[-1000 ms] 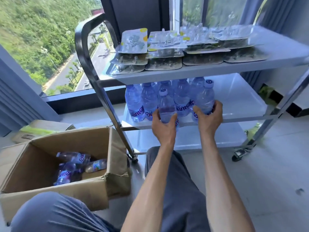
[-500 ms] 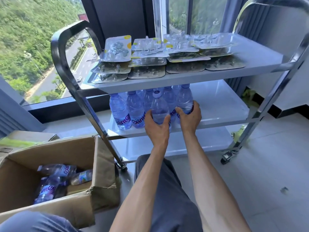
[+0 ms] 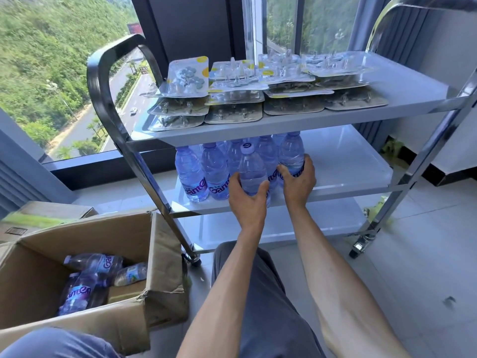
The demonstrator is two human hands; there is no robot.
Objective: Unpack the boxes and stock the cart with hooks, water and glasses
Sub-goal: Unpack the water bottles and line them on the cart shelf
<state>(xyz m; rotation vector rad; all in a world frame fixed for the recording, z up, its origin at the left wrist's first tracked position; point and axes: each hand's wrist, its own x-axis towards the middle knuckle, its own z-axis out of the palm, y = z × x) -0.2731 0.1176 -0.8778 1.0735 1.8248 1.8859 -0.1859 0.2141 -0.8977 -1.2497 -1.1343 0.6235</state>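
Note:
A steel three-shelf cart [image 3: 402, 104] stands before me. Blister packs of hooks [image 3: 232, 99] cover its top shelf. Several blue water bottles [image 3: 204, 171] stand upright on the left of the middle shelf. My left hand [image 3: 247, 200] grips the front bottle [image 3: 251, 171] with the white cap. My right hand [image 3: 296, 182] curls round the rightmost bottle [image 3: 290, 153], just beside it. An open cardboard box [image 3: 154, 257] on the floor at lower left holds more bottles [image 3: 87, 282] lying down.
The right half of the middle shelf [image 3: 346, 161] and the bottom shelf [image 3: 296, 223] carry nothing. A second, closed box [image 3: 46, 215] lies behind the open one. My knees fill the lower foreground. A window and dark frame stand behind the cart.
Both hands slid their bottles leftward along the middle shelf, closing them against the standing group. The right-hand bottle moved the most.

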